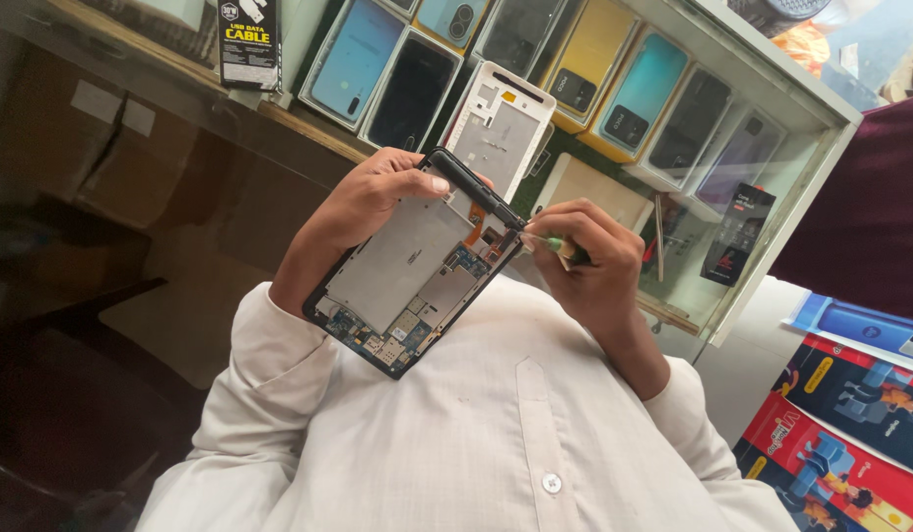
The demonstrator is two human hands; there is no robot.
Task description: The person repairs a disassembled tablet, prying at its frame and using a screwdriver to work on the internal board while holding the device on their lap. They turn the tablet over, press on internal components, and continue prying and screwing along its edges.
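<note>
- Overhead, a black cable package with a white label (pixel 249 39) stands on the wooden shelf (pixel 308 130); red and blue printed boxes (pixel 850 414) lie lower right.
- Left hand (pixel 363 202) clasps the opened black phone with bare circuit board (pixel 412 271).
- Right hand (pixel 589 261) pinches a thin green-handled tool (pixel 553 242) touching the phone's edge.
- Behind: glass display case (pixel 762 197).

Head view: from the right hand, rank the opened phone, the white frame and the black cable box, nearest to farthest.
From the right hand:
1. Opened phone, just left of it, met by the tool tip.
2. White frame, above and behind on the glass counter.
3. Black cable box, far upper left.
</note>
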